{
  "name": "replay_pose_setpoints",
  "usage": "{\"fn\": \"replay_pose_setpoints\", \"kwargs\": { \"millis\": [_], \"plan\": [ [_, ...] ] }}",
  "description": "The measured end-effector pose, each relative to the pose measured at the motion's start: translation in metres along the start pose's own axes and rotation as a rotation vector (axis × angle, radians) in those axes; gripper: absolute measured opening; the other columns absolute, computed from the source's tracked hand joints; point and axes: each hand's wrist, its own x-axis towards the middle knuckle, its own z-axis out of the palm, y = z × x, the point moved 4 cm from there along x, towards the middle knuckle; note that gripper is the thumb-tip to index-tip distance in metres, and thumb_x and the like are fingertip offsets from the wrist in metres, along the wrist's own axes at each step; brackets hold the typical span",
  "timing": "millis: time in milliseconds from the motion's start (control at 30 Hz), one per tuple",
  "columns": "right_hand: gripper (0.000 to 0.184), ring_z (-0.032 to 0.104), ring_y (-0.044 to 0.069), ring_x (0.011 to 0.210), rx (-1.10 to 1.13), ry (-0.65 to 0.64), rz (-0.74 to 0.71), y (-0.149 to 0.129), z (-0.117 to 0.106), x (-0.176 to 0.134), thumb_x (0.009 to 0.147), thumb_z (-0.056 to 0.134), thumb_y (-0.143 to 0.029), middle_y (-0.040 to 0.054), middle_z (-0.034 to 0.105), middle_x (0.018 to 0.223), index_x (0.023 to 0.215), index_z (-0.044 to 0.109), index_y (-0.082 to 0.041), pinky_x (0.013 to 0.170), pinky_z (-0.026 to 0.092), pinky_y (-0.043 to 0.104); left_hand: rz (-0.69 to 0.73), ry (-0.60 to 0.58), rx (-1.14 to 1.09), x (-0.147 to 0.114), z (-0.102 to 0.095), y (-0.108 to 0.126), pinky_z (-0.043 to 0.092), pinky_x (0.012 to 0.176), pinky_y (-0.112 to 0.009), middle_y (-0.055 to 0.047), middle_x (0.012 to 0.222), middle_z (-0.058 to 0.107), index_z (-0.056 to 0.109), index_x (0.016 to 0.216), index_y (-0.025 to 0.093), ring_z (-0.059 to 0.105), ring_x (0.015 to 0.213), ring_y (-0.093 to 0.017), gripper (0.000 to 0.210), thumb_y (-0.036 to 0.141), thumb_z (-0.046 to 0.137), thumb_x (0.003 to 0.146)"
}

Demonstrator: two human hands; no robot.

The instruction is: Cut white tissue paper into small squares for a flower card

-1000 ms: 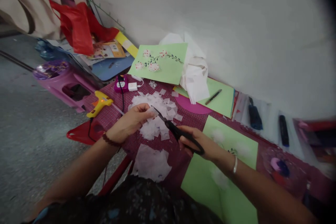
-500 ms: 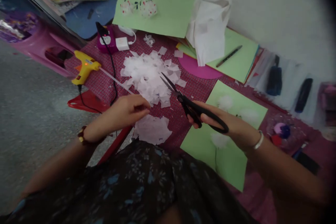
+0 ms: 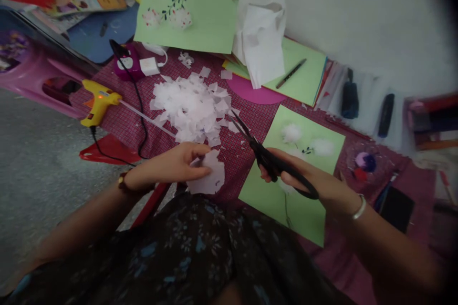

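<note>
My right hand [image 3: 286, 167] grips a pair of black-handled scissors [image 3: 263, 152], the narrow blades slightly parted and pointing up and left. Near the table's front edge lies a stack of white tissue paper [image 3: 214, 180] with ragged edges. My left hand [image 3: 188, 164] reaches over that paper, thumb and forefinger apart; whether the fingertips touch the top sheet I cannot tell. Just beyond is a heap of small white paper pieces [image 3: 191, 105], left of the scissor tips. A green sheet with white puffs [image 3: 246, 193] lies partly under my right hand.
To the left a yellow glue gun [image 3: 100, 102] with a lit orange light rests near a purple plug block [image 3: 125, 63] and black cable. At the back are a green flower picture [image 3: 214, 24], crumpled white paper [image 3: 263, 33] and a pen [image 3: 291, 73]. Plastic-wrapped items [image 3: 349, 97] line the right.
My left hand has come down from beside the heap to over the tissue paper stack. The scissors have shifted slightly right and away from the heap. The camera view has shifted too.
</note>
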Motion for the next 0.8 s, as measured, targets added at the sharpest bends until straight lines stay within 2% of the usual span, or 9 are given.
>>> {"fn": "replay_pose_setpoints", "kwargs": {
  "millis": [67, 200, 267, 367, 467, 567, 667, 800],
  "plan": [
    [0.054, 0.057, 0.02, 0.09, -0.008, 0.03, -0.025, -0.004, -0.003, 0.003, 0.09, 0.057, -0.066, 0.0067, 0.058, 0.098, 0.118, 0.057, -0.02, 0.084, 0.048, 0.035, -0.086, 0.066, -0.268, -0.007, -0.004, -0.002, 0.052, 0.06, -0.023, -0.003, 0.08, 0.072, 0.071, 0.086, 0.019, 0.065, 0.067, -0.015, 0.011, 0.024, 0.071, 0.076],
    [0.063, 0.058, 0.021, 0.098, 0.055, 0.168, -0.106, -0.011, -0.005, 0.021, 0.084, 0.066, -0.066, 0.0065, 0.06, 0.104, 0.129, 0.052, -0.024, 0.089, 0.048, 0.035, -0.153, 0.242, -0.71, -0.016, -0.006, -0.018, 0.056, 0.059, -0.024, -0.004, 0.076, 0.075, 0.074, 0.089, 0.018, 0.07, 0.063, -0.016, 0.023, 0.024, 0.081, 0.068],
    [0.064, 0.06, 0.019, 0.093, 0.15, 0.154, -0.068, -0.004, 0.0, 0.034, 0.082, 0.067, -0.067, 0.0056, 0.06, 0.101, 0.126, 0.053, -0.023, 0.084, 0.049, 0.033, -0.196, 0.288, -0.851, -0.018, -0.003, -0.028, 0.058, 0.056, -0.024, -0.005, 0.073, 0.075, 0.075, 0.088, 0.017, 0.07, 0.059, -0.017, 0.025, 0.024, 0.084, 0.065],
    [0.058, 0.06, 0.015, 0.077, 0.28, -0.023, 0.094, 0.016, 0.014, 0.048, 0.082, 0.065, -0.07, 0.0044, 0.061, 0.09, 0.108, 0.057, -0.018, 0.067, 0.048, 0.028, -0.256, 0.367, -0.95, -0.022, -0.002, -0.039, 0.059, 0.055, -0.025, -0.006, 0.074, 0.077, 0.076, 0.09, 0.016, 0.072, 0.057, -0.018, 0.027, 0.024, 0.085, 0.066],
    [0.056, 0.06, 0.015, 0.077, 0.319, -0.057, 0.108, 0.026, 0.015, 0.051, 0.084, 0.064, -0.069, 0.0057, 0.061, 0.091, 0.102, 0.057, -0.016, 0.065, 0.047, 0.027, -0.27, 0.445, -0.999, -0.026, -0.005, -0.043, 0.06, 0.055, -0.026, -0.006, 0.076, 0.078, 0.076, 0.092, 0.015, 0.073, 0.058, -0.018, 0.029, 0.022, 0.086, 0.066],
    [0.056, 0.059, 0.015, 0.079, 0.218, -0.036, 0.071, 0.023, 0.008, 0.046, 0.087, 0.06, -0.068, 0.0064, 0.061, 0.093, 0.105, 0.058, -0.016, 0.069, 0.048, 0.028, -0.258, 0.483, -1.026, -0.027, -0.01, -0.044, 0.059, 0.053, -0.025, -0.006, 0.074, 0.078, 0.075, 0.092, 0.015, 0.072, 0.055, -0.018, 0.03, 0.019, 0.086, 0.065],
    [0.06, 0.057, 0.016, 0.081, 0.02, -0.072, 0.055, 0.015, 0.003, 0.042, 0.088, 0.059, -0.068, 0.0063, 0.06, 0.092, 0.115, 0.059, -0.015, 0.075, 0.048, 0.031, -0.252, 0.505, -1.059, -0.027, -0.015, -0.042, 0.059, 0.054, -0.026, -0.005, 0.074, 0.078, 0.075, 0.092, 0.014, 0.071, 0.056, -0.018, 0.029, 0.017, 0.085, 0.065],
    [0.068, 0.054, 0.018, 0.085, -0.119, -0.094, -0.006, 0.006, -0.003, 0.04, 0.088, 0.057, -0.069, 0.0062, 0.058, 0.093, 0.129, 0.056, -0.015, 0.082, 0.048, 0.035, -0.185, 0.531, -1.163, -0.025, -0.012, -0.035, 0.06, 0.059, -0.026, -0.004, 0.075, 0.077, 0.074, 0.094, 0.014, 0.072, 0.06, -0.018, 0.031, 0.018, 0.087, 0.066]
  ]
}}
